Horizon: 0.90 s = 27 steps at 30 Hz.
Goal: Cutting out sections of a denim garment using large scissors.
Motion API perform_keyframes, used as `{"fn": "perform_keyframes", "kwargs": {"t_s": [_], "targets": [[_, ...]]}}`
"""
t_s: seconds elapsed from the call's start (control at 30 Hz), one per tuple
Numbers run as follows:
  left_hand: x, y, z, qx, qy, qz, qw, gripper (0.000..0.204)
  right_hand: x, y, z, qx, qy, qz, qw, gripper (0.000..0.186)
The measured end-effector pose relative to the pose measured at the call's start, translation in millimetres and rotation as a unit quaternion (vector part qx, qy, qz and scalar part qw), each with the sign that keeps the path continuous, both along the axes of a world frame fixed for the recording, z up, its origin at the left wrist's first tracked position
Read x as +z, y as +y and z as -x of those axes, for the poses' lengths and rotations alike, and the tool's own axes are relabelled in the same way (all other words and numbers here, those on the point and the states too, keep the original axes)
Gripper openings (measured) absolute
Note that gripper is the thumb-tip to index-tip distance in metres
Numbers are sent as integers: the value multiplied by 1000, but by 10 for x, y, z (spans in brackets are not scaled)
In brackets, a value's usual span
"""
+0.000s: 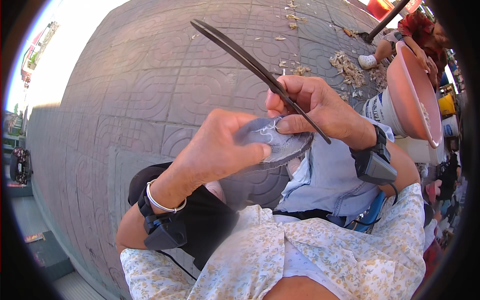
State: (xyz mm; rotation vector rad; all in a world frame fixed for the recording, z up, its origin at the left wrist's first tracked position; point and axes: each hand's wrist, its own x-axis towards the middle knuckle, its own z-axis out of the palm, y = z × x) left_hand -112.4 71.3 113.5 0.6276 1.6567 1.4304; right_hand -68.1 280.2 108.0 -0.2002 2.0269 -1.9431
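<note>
A small piece of grey-blue denim (pixel 280 146) with frayed edges and loose white threads is held between my two hands above my lap. My left hand (pixel 220 145) pinches its left side, thumb on top and fingers underneath. My right hand (pixel 320 107) presses its thumb on the upper right of the cloth. The same hand also grips a long, dark, thin two-armed tool (pixel 242 56), slanting from upper left to lower right; its exact kind I cannot make out. Lighter blue denim cloth (pixel 322 187) lies over my right leg, and black fabric (pixel 202 222) over my left.
Patterned paving (pixel 145 95) stretches ahead, with heaps of pale scraps (pixel 346 68) at the upper right. There, a pink basin (pixel 411 95) stands by a white bucket (pixel 381 111), and another person's arm (pixel 416 50) reaches to it. Devices with cables sit on both my wrists.
</note>
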Motion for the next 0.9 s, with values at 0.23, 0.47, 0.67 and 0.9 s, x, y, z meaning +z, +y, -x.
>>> {"fn": "perform_keyframes", "kwargs": {"t_s": [0.23, 0.47, 0.67, 0.9], "targets": [[-84, -62, 58, 138, -46, -69, 987, 25, 52, 117, 49, -98, 52, 47, 993, 24], [-153, -39, 43, 176, -146, -180, 957, 20, -20, 150, 43, -114, 38, 51, 991, 23], [-303, -92, 104, 133, -198, -263, 935, 21, -64, 290, 48, -112, -19, -2, 994, 24], [-142, 33, 42, 133, -144, -242, 950, 19, -12, 151, 30, -139, 89, 41, 985, 25]]}}
